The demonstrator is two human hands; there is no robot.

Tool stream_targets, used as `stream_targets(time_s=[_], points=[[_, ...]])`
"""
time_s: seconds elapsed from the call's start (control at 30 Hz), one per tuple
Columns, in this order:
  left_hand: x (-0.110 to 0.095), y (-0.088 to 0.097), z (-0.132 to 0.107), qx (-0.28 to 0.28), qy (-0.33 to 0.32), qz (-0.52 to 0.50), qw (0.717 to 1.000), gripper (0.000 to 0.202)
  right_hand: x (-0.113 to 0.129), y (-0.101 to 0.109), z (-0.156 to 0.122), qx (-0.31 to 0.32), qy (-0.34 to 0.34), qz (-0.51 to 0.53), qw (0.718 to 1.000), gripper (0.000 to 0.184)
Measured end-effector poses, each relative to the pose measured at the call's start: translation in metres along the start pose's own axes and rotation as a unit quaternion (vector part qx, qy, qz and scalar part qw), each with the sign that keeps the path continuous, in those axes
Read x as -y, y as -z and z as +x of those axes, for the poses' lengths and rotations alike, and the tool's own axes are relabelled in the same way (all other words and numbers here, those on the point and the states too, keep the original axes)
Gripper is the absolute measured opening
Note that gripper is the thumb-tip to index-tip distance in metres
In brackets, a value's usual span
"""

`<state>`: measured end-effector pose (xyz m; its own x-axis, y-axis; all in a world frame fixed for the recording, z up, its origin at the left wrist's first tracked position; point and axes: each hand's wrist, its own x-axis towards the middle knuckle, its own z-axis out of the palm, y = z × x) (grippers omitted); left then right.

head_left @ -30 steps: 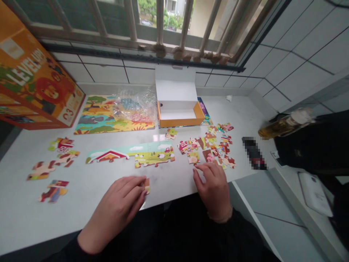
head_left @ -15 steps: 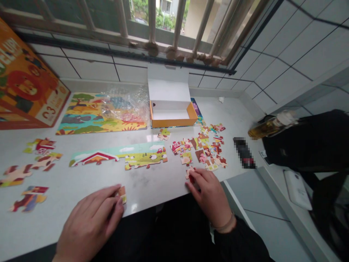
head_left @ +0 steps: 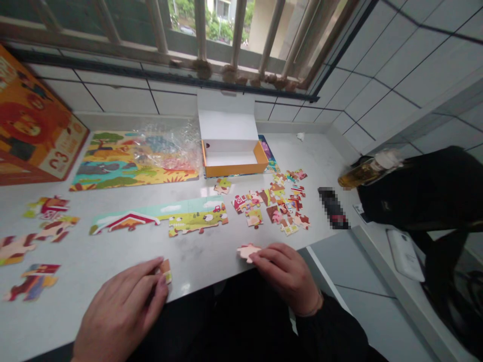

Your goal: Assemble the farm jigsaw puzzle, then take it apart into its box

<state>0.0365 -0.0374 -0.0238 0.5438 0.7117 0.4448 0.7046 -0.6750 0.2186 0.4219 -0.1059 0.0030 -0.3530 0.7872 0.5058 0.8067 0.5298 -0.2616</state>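
The pink jigsaw piece (head_left: 247,253) has been drawn clear of the loose pieces (head_left: 275,206) to near the edge of the worktop (head_left: 204,251), its long axis lying left to right and gripped at its right end by the curled fingers of the right hand (head_left: 287,276). A small jigsaw piece (head_left: 165,271) is pinched in the left hand (head_left: 121,314) (its picture is mostly hidden), below the joined farm scene (head_left: 196,217).

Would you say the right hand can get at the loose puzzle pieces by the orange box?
Probably yes: the right hand lies just short of the loose puzzle pieces, with nothing between them on the white counter, though it is holding a pink piece.
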Motion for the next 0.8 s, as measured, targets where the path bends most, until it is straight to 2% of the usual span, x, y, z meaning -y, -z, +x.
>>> stream_targets(time_s=[0.07, 0.13, 0.23, 0.33, 0.47, 0.6, 0.8], points=[[0.0, 0.0, 0.0, -0.006, -0.004, 0.002, 1.0, 0.012, -0.024, 0.014, -0.011, -0.054, -0.08, -0.071, 0.993, 0.032], [0.0, 0.0, 0.0, -0.007, -0.004, 0.001, 1.0, 0.012, -0.054, 0.027, -0.02, -0.091, -0.161, -0.175, 0.967, 0.024], [0.0, 0.0, 0.001, -0.006, -0.007, 0.0, 1.0, 0.011, -0.101, 0.041, -0.03, -0.092, -0.254, -0.28, 0.921, 0.021], [-0.002, 0.001, 0.003, -0.01, -0.01, 0.006, 1.0, 0.01, -0.133, 0.05, -0.033, -0.04, -0.326, -0.314, 0.891, 0.029], [-0.007, 0.004, 0.005, -0.016, -0.008, 0.015, 1.0, 0.005, -0.14, 0.053, -0.035, 0.035, -0.343, -0.263, 0.901, 0.038], [-0.011, 0.005, 0.004, -0.015, 0.002, 0.026, 1.0, 0.005, -0.133, 0.05, -0.042, 0.102, -0.3, -0.199, 0.927, 0.046], [-0.015, 0.007, 0.005, -0.012, 0.01, 0.026, 1.0, 0.008, -0.14, 0.052, -0.048, 0.112, -0.315, -0.161, 0.929, 0.052]])
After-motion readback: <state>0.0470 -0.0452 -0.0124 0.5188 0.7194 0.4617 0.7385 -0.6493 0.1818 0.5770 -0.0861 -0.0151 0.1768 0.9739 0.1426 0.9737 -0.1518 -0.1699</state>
